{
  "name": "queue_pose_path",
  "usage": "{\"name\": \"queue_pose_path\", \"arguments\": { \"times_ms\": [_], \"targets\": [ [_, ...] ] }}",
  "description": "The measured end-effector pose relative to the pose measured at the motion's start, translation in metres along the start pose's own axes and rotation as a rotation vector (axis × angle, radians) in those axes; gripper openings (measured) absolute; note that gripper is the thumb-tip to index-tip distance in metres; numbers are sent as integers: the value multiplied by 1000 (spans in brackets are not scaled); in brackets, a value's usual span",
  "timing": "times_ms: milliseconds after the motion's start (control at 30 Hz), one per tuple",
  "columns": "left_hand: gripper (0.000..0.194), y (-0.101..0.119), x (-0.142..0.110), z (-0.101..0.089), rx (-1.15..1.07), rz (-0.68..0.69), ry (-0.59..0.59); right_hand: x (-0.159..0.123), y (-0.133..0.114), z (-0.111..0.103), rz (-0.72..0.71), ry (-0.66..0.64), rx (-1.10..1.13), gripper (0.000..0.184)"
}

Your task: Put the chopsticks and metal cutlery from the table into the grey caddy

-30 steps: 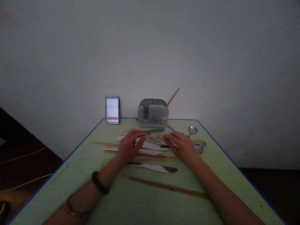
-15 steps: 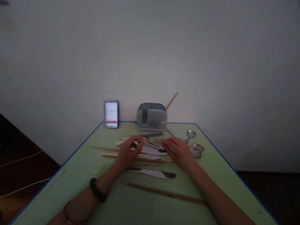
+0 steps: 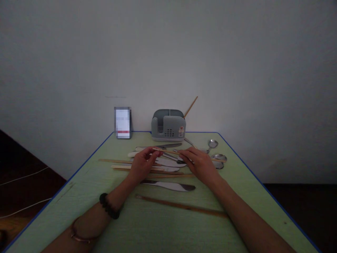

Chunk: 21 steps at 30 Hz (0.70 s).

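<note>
Chopstick [image 3: 170,151], one, lies level across both hands: the left hand's [image 3: 142,163] fingers pinch its left end, and the right hand's [image 3: 202,166] fingers close over it farther along. Beneath, more chopsticks [image 3: 119,167] overlap with cutlery [image 3: 171,162], too hidden to count. Three spoons [image 3: 212,143] show by the right hand. Nearer on the desk [image 3: 147,232]: one knife [image 3: 171,185], one brown stick [image 3: 181,205]. Beyond: one caddy [image 3: 172,126], one slanting stick [image 3: 191,105] beside it, one phone [image 3: 123,122].

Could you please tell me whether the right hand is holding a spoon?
No, the right hand holds a thin wooden stick, while the spoons lie on the table.
</note>
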<state>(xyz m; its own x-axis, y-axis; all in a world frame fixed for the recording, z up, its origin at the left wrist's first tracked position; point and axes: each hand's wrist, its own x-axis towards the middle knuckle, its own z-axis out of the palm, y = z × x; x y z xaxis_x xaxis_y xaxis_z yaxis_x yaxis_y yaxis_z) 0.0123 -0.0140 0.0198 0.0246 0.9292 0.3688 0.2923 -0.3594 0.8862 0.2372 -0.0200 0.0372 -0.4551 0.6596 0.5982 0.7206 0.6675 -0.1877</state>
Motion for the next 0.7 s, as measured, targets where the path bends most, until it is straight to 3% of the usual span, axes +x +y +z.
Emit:
{"name": "queue_pose_path", "arguments": {
  "times_ms": [167, 400, 700],
  "targets": [
    [25, 1, -1, -2, 138, 56, 28, 0, -6, -1, 5, -45, -58, 30],
    [25, -2, 1, -2, 118, 31, 18, 1, -9, -1, 17, -43, -76, 29],
    [28, -1, 0, -1, 142, 16, -20, 1, 6, 2, -34, 59, -61, 23]
  ]
}}
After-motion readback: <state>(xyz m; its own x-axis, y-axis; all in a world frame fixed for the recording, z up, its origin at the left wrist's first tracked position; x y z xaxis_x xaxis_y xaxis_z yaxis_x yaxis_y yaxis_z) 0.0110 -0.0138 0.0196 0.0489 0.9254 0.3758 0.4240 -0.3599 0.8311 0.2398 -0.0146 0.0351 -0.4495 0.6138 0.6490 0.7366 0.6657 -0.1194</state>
